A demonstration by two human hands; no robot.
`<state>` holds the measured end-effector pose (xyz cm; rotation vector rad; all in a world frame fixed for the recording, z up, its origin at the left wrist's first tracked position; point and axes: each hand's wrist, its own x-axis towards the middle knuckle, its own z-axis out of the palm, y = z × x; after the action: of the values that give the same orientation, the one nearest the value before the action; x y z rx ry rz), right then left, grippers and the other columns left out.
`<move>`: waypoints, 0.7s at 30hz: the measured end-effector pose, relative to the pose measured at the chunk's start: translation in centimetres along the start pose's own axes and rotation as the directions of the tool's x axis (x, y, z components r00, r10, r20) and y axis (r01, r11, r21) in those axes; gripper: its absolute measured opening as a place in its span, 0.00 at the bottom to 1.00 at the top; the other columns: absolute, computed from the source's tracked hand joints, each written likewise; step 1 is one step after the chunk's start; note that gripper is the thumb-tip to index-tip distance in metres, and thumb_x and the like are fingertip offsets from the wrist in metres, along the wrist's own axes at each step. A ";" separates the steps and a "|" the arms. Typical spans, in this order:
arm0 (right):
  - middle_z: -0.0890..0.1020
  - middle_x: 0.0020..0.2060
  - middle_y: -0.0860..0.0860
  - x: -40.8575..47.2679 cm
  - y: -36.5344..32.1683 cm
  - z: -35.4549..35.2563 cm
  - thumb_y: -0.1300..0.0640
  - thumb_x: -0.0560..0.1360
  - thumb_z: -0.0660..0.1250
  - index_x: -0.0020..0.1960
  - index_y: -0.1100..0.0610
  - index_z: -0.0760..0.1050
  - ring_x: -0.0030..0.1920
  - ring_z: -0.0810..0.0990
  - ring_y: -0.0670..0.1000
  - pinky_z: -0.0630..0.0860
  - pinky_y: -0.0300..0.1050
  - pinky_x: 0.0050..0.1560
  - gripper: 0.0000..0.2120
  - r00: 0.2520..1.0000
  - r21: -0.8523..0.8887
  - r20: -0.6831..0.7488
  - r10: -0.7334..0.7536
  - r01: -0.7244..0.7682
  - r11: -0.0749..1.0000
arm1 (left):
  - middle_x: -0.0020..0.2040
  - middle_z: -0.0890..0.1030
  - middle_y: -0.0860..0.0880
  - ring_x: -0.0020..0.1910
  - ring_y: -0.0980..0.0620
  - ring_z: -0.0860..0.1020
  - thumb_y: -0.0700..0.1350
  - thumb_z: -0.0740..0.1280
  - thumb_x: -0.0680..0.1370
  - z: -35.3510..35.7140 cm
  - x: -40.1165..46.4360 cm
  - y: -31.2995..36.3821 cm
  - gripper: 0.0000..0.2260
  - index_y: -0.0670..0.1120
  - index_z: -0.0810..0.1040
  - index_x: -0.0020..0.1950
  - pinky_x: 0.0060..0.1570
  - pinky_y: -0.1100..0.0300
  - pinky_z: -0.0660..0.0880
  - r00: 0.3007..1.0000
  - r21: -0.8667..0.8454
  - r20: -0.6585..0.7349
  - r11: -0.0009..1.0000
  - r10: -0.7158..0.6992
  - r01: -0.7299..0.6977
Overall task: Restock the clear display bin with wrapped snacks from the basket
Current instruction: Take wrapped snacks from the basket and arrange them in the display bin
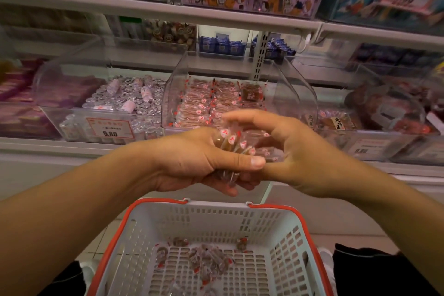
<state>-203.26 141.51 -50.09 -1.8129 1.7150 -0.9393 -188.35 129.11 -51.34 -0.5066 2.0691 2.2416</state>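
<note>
1. Head view: the left hand (192,158) grips a bundle of wrapped snacks (234,144), its fingers curled under them and its thumb laid across the front.
2. The right hand (286,149) meets the bundle from the other side, its fingers arched over the wrappers and its thumb touching the left thumb; its fingers curl around the same snacks.
3. Both hands hover above the basket's far rim and in front of the clear display bin (230,103), which stands on the shelf's front edge, already holding neat rows of the same wrapped pieces.
4. The basket (149,230), white with an orange rim, sits below; loose snacks (206,259) lie scattered on its floor.
5. A neighbouring bin (101,103) at the left carries a 9.80 price tag (110,128).
</note>
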 end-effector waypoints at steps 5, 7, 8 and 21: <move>0.85 0.48 0.48 0.4 -0.1 -0.1 0.60 0.65 0.81 0.59 0.54 0.77 0.48 0.85 0.47 0.81 0.45 0.52 0.25 0.998 0.005 -0.069 -0.013 0.013 1.000 | 0.38 0.82 0.47 0.34 0.54 0.80 0.54 0.75 0.64 -0.2 0.2 0.4 0.23 0.44 0.79 0.54 0.27 0.65 0.74 0.998 0.018 -0.059 0.999 0.037 -0.036; 0.85 0.45 0.48 0.5 -0.1 -0.4 0.57 0.64 0.82 0.53 0.52 0.79 0.46 0.85 0.48 0.81 0.49 0.50 0.21 0.991 -0.020 -0.132 -0.011 0.008 1.000 | 0.42 0.83 0.47 0.34 0.54 0.79 0.60 0.71 0.67 -0.6 0.4 0.7 0.23 0.45 0.81 0.54 0.27 0.64 0.74 0.994 -0.054 -0.096 0.997 0.057 -0.063; 0.85 0.44 0.48 0.6 -0.1 -0.6 0.56 0.64 0.82 0.52 0.52 0.79 0.45 0.84 0.48 0.81 0.50 0.49 0.20 0.985 -0.043 -0.172 0.004 -0.011 0.999 | 0.43 0.83 0.46 0.34 0.53 0.79 0.60 0.68 0.70 -0.6 0.5 0.9 0.21 0.45 0.81 0.53 0.27 0.64 0.74 0.990 -0.101 -0.130 0.992 0.063 -0.076; 0.81 0.39 0.43 7.4 1.1 -4.7 0.43 0.67 0.77 0.48 0.48 0.79 0.38 0.78 0.42 0.75 0.42 0.39 0.14 0.987 -0.579 -0.129 0.096 -0.153 0.801 | 0.47 0.78 0.56 0.42 0.59 0.76 0.54 0.54 0.83 -1.9 2.3 3.2 0.12 0.52 0.71 0.62 0.38 0.63 0.71 0.751 0.610 -0.486 0.789 0.446 -0.074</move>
<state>-207.64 134.61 -46.61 -2.0006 2.3449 -0.4580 -190.95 126.54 -49.00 -1.0306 3.1559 1.5153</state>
